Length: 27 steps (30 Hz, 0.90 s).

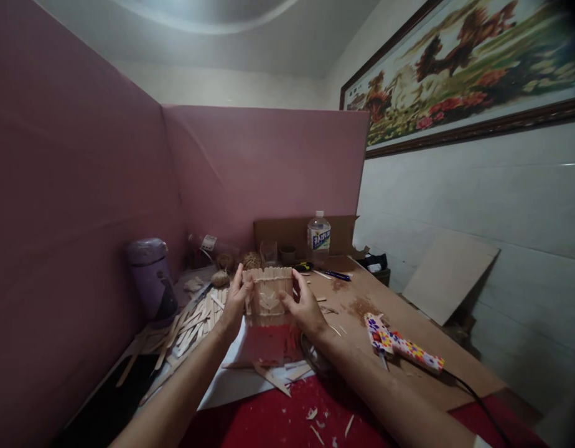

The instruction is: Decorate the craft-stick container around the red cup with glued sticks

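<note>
Pale wooden sticks, set upright side by side, formed the small stick piece that both hands were gripping. The left hand had closed its fingers and thumb on the left edge; the right hand held the right edge, with its thumb lying on the front face. The piece was held up nearly in the middle of the view, with its face to the person. Its top edge was a row of rounded stick ends, slightly uneven. One light band crossed it near the top and another near the bottom, and between them was a raised pale decoration, like leaves in a V form. Whether it was flat or had more sides behind, I could not tell.

Just below the piece lay a red sheet, and nearer to the person a red cloth with small wood scraps. To the left, many loose sticks lay in a heap beside a purple cup. To the right, on the brown surface, was a flower-patterned glue gun with a black cable. Farther back were a dark blue cutter and a clear bottle with a white cap.
</note>
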Motion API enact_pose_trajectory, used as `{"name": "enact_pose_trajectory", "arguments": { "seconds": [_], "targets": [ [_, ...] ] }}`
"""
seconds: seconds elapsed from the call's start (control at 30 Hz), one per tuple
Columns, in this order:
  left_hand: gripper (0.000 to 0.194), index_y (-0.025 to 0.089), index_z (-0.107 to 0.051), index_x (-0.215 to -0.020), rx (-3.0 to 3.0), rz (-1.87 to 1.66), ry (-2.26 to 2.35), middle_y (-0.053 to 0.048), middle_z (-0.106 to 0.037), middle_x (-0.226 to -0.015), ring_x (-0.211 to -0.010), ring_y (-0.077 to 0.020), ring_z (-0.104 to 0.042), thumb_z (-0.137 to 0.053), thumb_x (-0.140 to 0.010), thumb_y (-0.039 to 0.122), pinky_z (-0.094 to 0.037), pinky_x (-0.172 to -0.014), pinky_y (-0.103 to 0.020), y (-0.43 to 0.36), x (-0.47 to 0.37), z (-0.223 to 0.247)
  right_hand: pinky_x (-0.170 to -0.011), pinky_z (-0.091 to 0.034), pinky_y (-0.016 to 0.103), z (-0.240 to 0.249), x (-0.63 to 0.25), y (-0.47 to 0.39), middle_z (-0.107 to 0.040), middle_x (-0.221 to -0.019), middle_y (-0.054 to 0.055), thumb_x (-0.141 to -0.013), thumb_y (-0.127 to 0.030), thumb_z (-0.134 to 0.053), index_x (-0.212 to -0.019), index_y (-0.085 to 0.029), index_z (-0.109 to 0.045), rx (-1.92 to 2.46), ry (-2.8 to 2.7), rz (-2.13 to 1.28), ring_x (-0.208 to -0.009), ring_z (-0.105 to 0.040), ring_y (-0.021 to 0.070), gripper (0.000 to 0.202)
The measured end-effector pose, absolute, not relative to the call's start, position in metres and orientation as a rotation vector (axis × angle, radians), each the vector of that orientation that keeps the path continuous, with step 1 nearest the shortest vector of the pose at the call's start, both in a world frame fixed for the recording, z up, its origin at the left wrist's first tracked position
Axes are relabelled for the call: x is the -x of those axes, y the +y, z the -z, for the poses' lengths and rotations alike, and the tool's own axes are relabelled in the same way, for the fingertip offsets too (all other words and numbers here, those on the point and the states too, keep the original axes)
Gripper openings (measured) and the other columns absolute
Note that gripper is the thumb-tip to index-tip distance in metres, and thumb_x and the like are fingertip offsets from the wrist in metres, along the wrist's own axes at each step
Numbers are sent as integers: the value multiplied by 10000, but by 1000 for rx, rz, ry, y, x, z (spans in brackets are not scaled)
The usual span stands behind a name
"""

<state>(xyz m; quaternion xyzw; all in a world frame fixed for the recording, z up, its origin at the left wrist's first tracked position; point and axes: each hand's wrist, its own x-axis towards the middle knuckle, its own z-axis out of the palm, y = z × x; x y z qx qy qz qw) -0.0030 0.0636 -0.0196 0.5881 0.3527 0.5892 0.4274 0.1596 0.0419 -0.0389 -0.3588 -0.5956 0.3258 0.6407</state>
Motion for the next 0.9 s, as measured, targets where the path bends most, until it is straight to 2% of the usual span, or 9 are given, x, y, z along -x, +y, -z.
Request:
{"name": "enact_pose_trajectory", "arguments": {
  "seconds": [0.2,0.33,0.5,0.7,0.9],
  "targets": [
    [810,229,-145,-1490,-1378,-1402,845,-93,-249,-1545,-1381,-210,-318,-518,-839,535,-329,-1096,-349,57,3,18,-1052,-378,477,45,-164,40,-533,-1349,130,-798,-452,-646,-1382,-214,-405,851,-1381,-675,-1270,-472,261,676],
    [800,241,-136,-1492,-1397,-1445,918,-58,-191,-1565,-1420,-211,-220,-521,-848,519,-266,-1131,-360,44,1,23,-1043,-394,479,49,-166,30,-532,-1359,113,-844,-447,-601,-1428,-243,-343,856,-1390,-700,-1268,-479,253,670],
    [808,216,-154,-1492,-1436,-1425,883,-74,-209,-1560,-1433,-224,-171,-517,-844,534,-205,-1156,-361,37,3,33,-1034,-417,440,49,-168,22,-508,-1385,114,-853,-452,-598,-1453,-250,-290,861,-1390,-764,-1246,-507,242,704],
    [987,251,11,-1501,-1386,-1334,801,-78,-201,-1562,-1417,-255,-220,-634,-782,458,-300,-1116,-366,34,2,36,-1045,-404,448,48,-170,20,-507,-1391,111,-861,-461,-588,-1461,-241,-276,891,-1357,-763,-1270,-483,242,712],
    [1021,289,34,-1494,-1375,-1330,783,-60,-228,-1552,-1383,-267,-304,-667,-764,419,-383,-1067,-343,29,-2,32,-1094,-336,463,50,-171,19,-449,-1443,84,-870,-502,-548,-1469,-254,-271,959,-1382,-750,-1341,-390,238,705]
  ]
}}
